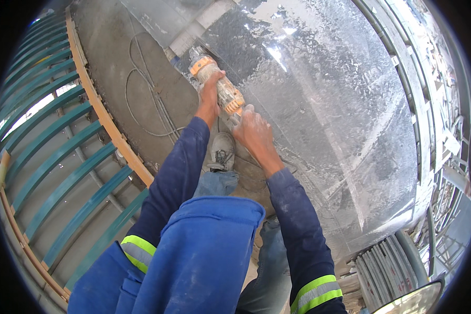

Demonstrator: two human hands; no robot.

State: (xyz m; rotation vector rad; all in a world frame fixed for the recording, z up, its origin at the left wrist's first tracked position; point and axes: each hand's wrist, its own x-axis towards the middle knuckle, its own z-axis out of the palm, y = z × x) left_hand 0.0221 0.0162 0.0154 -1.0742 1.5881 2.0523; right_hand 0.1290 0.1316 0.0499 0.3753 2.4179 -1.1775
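Person stands at the edge of a large dark stone slab (pixel 319 104), dusted white all over, and works a hand-held angle grinder (pixel 218 83) with an orange collar and a dust-caked body at the slab's near left edge, where a pale strip of stone (pixel 191 36) meets the dark surface. Left hand (pixel 210 97) is wrapped closed around the forward part of the grinder body, fingers curled over it; right hand (pixel 254 131) is closed on the rear grip near the orange end, knuckles up and coated in dust. Both sleeves are dark blue with yellow reflective bands. A thin cable (pixel 141 99) loops over the grey concrete floor (pixel 120 57) to the left, near the person's dusty shoe (pixel 222 152). Teal railings (pixel 52 157) run along the far left; grey pipes (pixel 387 267) lie at lower right. The disc itself is hidden by the tool body and the hand, so its contact with the stone cannot be told. Judgement: to do this well, keep both hands firm, hold the tool steady along the edge with light even pressure, keep the cable behind the tool and clear of the feet, and stand balanced.
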